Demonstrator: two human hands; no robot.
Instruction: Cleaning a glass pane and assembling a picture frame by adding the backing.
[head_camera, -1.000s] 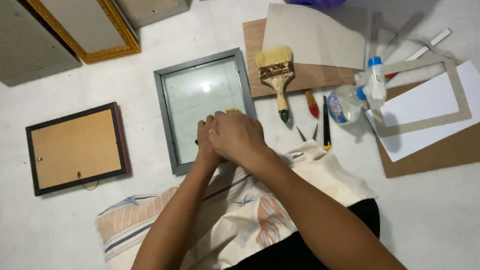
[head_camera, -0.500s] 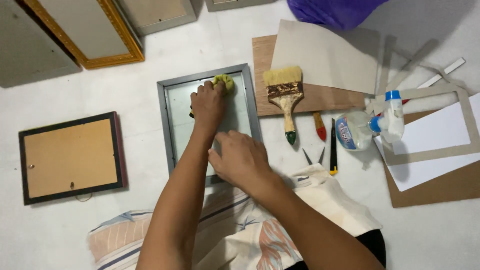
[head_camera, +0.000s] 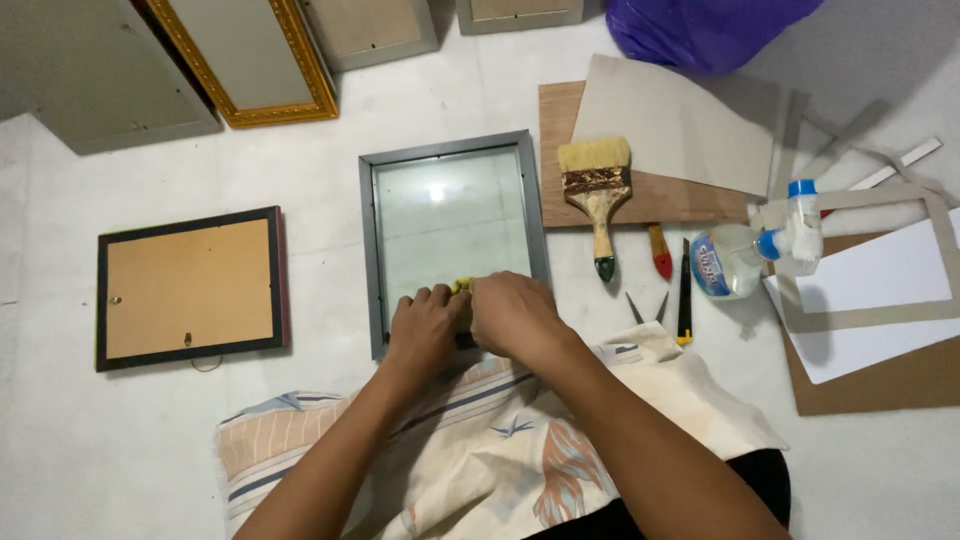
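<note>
White floor bears a grey frame (head_camera: 452, 240); both hands (head_camera: 470, 322) close over a mostly hidden yellow sponge (head_camera: 461, 287).

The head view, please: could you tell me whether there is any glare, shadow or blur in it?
In the head view, a pale glare spot sits on the glass of the grey frame; soft shadows fall beside the paintbrush and the spray bottle; the left hand and right hand, pressed together over a yellow cloth, look sharp, with no evident motion blur.

Grey glazed frame (head_camera: 452, 160) lies flat; yellow, perhaps sponge (head_camera: 461, 287), on its near edge.
</note>
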